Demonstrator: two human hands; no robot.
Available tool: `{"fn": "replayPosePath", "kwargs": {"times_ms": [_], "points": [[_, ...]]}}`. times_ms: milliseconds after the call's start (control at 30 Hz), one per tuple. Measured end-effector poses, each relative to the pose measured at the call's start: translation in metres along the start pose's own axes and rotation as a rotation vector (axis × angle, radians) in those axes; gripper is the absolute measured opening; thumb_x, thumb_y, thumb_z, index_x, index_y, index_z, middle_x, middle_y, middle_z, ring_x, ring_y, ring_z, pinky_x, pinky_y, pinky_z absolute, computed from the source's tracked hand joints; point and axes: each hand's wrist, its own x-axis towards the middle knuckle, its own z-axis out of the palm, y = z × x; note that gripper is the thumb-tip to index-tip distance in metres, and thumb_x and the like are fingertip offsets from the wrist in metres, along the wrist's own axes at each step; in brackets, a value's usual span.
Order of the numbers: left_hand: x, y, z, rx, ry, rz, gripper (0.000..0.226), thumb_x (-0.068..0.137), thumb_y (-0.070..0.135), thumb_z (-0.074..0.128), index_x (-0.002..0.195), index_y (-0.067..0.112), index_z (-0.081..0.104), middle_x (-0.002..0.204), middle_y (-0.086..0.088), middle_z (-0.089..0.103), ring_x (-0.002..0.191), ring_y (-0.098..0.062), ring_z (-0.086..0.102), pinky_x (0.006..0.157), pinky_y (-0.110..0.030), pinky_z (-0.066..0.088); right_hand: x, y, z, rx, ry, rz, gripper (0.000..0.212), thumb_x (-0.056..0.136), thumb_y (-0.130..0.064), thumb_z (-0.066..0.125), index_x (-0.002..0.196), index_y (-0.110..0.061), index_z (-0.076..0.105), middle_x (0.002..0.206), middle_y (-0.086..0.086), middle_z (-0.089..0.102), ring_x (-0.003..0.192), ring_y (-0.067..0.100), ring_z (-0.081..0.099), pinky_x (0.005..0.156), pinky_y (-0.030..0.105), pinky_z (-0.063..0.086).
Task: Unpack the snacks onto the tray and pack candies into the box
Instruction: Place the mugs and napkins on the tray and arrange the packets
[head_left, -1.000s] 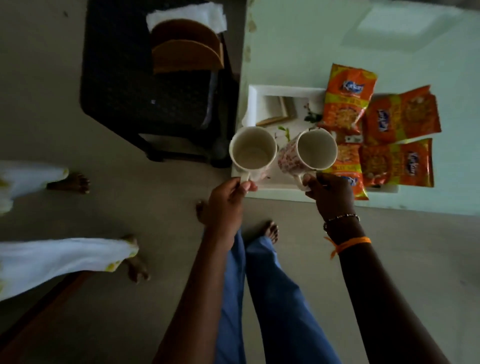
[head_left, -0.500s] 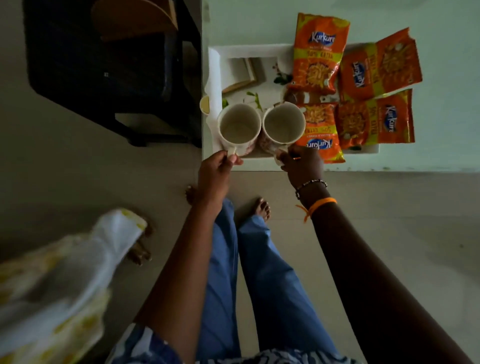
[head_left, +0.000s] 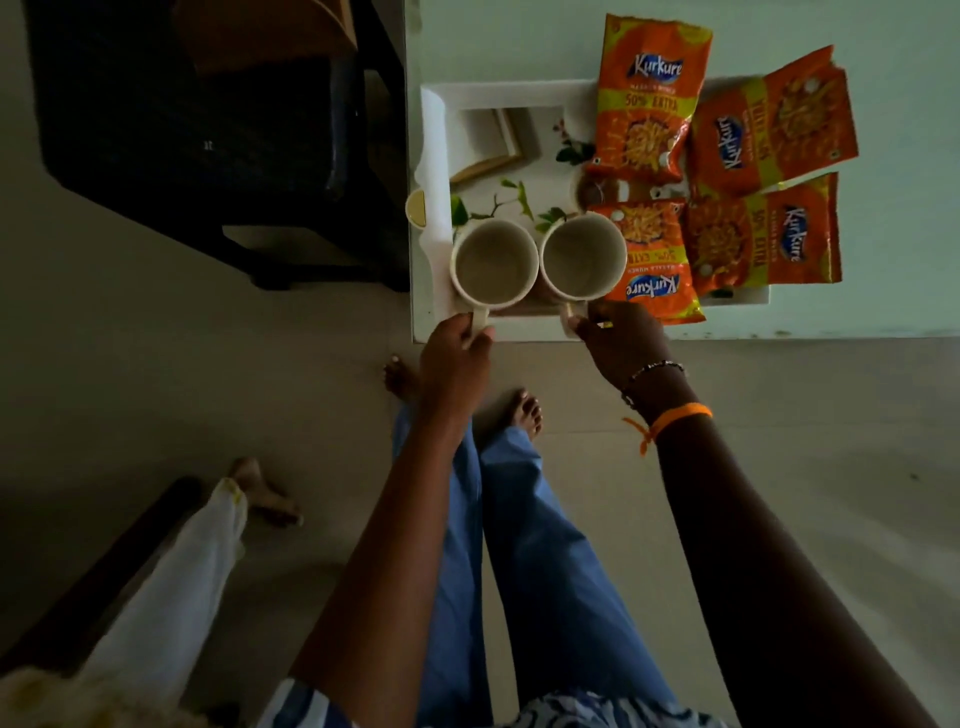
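Note:
A white tray (head_left: 509, 94) with a leaf print lies on the pale green table (head_left: 883, 52). Several orange snack packets (head_left: 647, 104) lie on its right half. Two empty white mugs stand side by side at the tray's near edge. My left hand (head_left: 454, 358) grips the handle of the left mug (head_left: 493, 262). My right hand (head_left: 623, 343) grips the handle of the right mug (head_left: 582, 260), which touches one packet (head_left: 652, 265). No box or candies are visible.
A dark chair (head_left: 208, 130) stands left of the table. A small yellow lid (head_left: 415, 208) sits at the tray's left edge. Another person's white-clad leg and foot (head_left: 208, 535) are at lower left. My bare feet (head_left: 524, 410) stand near the table edge.
Both mugs came down from a tilted hold above the tray's edge and now stand upright on it, side by side. The other person's leg shifted at lower left.

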Motion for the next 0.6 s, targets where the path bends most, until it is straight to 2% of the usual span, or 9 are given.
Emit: {"fn": "replayPosePath", "kwargs": {"times_ms": [67, 133, 167, 233, 333, 367, 467, 533, 600], "points": [[0.001, 0.002, -0.007, -0.019, 0.022, 0.007, 0.03, 0.09, 0.018, 0.051, 0.116, 0.003, 0.058, 0.118, -0.017, 0.06, 0.105, -0.024, 0.056, 0.079, -0.023, 0.04, -0.005, -0.007, -0.012, -0.167, -0.03, -0.035, 0.026, 0.09, -0.018, 0.052, 0.098, 0.002, 0.066, 0.106, 0.021, 0.067, 0.1, 0.035, 0.059, 0.073, 0.031, 0.04], [0.005, 0.003, -0.021, -0.075, 0.044, 0.007, 0.033, 0.09, 0.016, 0.052, 0.121, 0.007, 0.054, 0.125, -0.013, 0.057, 0.105, -0.017, 0.055, 0.078, -0.017, 0.042, -0.009, -0.021, -0.022, -0.266, 0.013, -0.052, 0.025, 0.09, -0.018, 0.05, 0.097, -0.001, 0.067, 0.107, 0.022, 0.067, 0.101, 0.037, 0.059, 0.074, 0.032, 0.042], [0.009, 0.003, -0.03, -0.104, 0.055, 0.0, 0.034, 0.089, 0.016, 0.052, 0.122, 0.009, 0.052, 0.125, -0.013, 0.057, 0.106, -0.019, 0.055, 0.081, -0.02, 0.044, -0.01, -0.031, -0.027, -0.27, 0.04, -0.074, 0.024, 0.089, -0.018, 0.051, 0.095, -0.003, 0.068, 0.106, 0.021, 0.067, 0.1, 0.037, 0.059, 0.073, 0.032, 0.042], [0.018, 0.003, -0.051, -0.18, 0.091, -0.032, 0.033, 0.089, 0.016, 0.051, 0.122, 0.01, 0.052, 0.122, -0.015, 0.059, 0.104, -0.026, 0.059, 0.086, -0.03, 0.05, -0.009, -0.057, -0.032, -0.23, 0.05, -0.155, 0.02, 0.086, -0.019, 0.054, 0.094, -0.006, 0.066, 0.104, 0.019, 0.068, 0.098, 0.037, 0.06, 0.072, 0.033, 0.042], [0.038, 0.008, -0.092, -0.229, 0.187, -0.005, 0.032, 0.09, 0.014, 0.05, 0.121, 0.012, 0.054, 0.115, -0.002, 0.059, 0.095, -0.009, 0.056, 0.073, -0.01, 0.045, 0.005, -0.107, -0.028, -0.13, -0.062, -0.316, 0.02, 0.087, -0.019, 0.055, 0.101, -0.01, 0.065, 0.11, 0.014, 0.065, 0.1, 0.03, 0.06, 0.078, 0.031, 0.043], [0.044, 0.011, -0.105, -0.233, 0.214, 0.004, 0.031, 0.09, 0.014, 0.05, 0.121, 0.012, 0.054, 0.112, 0.001, 0.058, 0.091, -0.003, 0.055, 0.071, -0.008, 0.043, 0.011, -0.124, -0.025, -0.128, -0.085, -0.358, 0.021, 0.088, -0.021, 0.055, 0.104, -0.011, 0.064, 0.113, 0.011, 0.064, 0.101, 0.027, 0.059, 0.079, 0.029, 0.042], [0.067, 0.022, -0.15, -0.3, 0.261, 0.006, 0.031, 0.091, 0.013, 0.048, 0.121, 0.014, 0.054, 0.111, 0.003, 0.056, 0.093, -0.002, 0.054, 0.081, -0.015, 0.042, 0.04, -0.182, -0.009, -0.07, -0.106, -0.461, 0.026, 0.087, -0.023, 0.056, 0.111, -0.014, 0.061, 0.116, 0.009, 0.063, 0.104, 0.025, 0.06, 0.087, 0.029, 0.044], [0.082, 0.031, -0.178, -0.329, 0.293, 0.018, 0.03, 0.091, 0.011, 0.048, 0.121, 0.014, 0.054, 0.111, 0.002, 0.056, 0.099, -0.006, 0.053, 0.085, -0.02, 0.04, 0.06, -0.22, 0.001, 0.034, -0.078, -0.485, 0.032, 0.085, -0.018, 0.059, 0.117, -0.013, 0.056, 0.116, 0.009, 0.062, 0.102, 0.024, 0.061, 0.08, 0.018, 0.04], [0.098, 0.037, -0.204, -0.346, 0.318, 0.046, 0.029, 0.091, 0.01, 0.048, 0.119, 0.014, 0.054, 0.109, 0.003, 0.056, 0.1, -0.006, 0.053, 0.084, -0.018, 0.04, 0.085, -0.254, 0.012, 0.061, 0.032, -0.527, 0.041, 0.084, -0.011, 0.058, 0.123, -0.01, 0.05, 0.122, 0.013, 0.057, 0.107, 0.028, 0.057, 0.081, 0.021, 0.038]]}}
